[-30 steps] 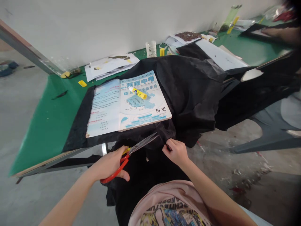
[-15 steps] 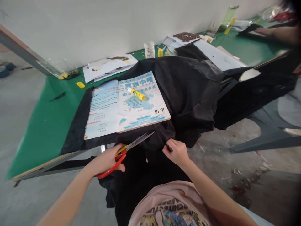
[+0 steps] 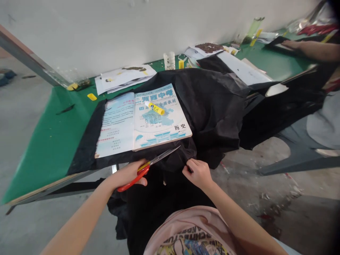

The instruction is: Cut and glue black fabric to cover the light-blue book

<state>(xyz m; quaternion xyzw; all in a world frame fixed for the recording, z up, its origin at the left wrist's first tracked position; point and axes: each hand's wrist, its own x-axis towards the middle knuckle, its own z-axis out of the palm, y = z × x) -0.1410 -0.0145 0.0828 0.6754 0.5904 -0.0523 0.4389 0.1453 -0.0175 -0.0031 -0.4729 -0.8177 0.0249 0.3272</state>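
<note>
**Scissors drawing up to the book edge as both hands are working the black cloth**

Head view. Compared with a second earlier, the scissors are sitting higher in the frame. Their tip is now reaching just under the lower edge of the open book, and the blades are lying almost together.

The left hand, at lower centre, is gripping the red handles, with its fingers closed around them. The blades are pointing up and to the right, across the fold of black cloth hanging over the table's near edge.

The right hand, just right of the blade tip, is pinching a fold of the same cloth, with thumb and fingers clamped on it. The two hands are staying near each other but not touching.

The black cloth is spreading over the middle of the green table and draping down towards the person's lap at bottom centre. The book is lying open on the cloth, and a yellow glue stick is resting on its right-hand page.

Loose papers and a clear jar are standing further back, near the wall. Another person's arm is resting on the table at the upper right.
</note>
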